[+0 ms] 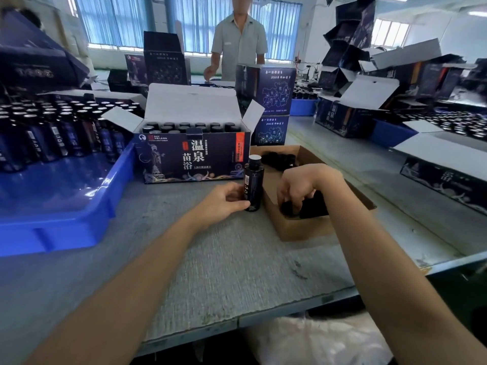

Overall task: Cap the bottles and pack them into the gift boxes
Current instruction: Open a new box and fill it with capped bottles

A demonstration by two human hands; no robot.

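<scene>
The blue tray (pixel 66 206) abuts the open gift box's (pixel 192 154) left side. By the box's right front corner the left hand (pixel 224 201) grips an uncapped bottle (pixel 254 183) upright on the table (pixel 237 259), which is bare toward its near edge. The right hand's (pixel 295 191) fingers pinch a black cap (pixel 290 208) inside the cardboard box (pixel 303 229).

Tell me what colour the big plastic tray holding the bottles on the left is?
Bright blue. The big plastic tray shows best in the head view.

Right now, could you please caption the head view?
Left hand holds an uncapped bottle; right hand picks a cap from the cardboard box.
</scene>
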